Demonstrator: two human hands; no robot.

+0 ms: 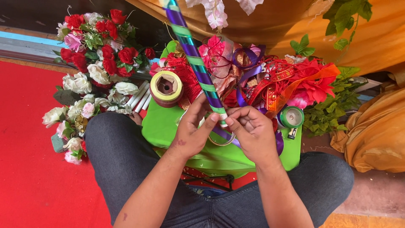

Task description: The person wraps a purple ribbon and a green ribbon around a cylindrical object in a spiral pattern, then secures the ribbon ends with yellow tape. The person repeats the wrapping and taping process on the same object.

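- The stick (195, 59), spiralled in purple and green ribbon, slants from the top edge to the hands over the green stool (162, 126).
- The left hand (192, 131) and right hand (252, 128) both pinch its lower end.
- Ribbon rolls (166, 87), a red ribbon heap (291, 82) and artificial roses (95, 63) crowd around; red carpet (29, 126) lies open on the left.
- The stick's top is cut off.

green stool (162, 128) bears ribbon roll (166, 88), green tape roll (292, 116).
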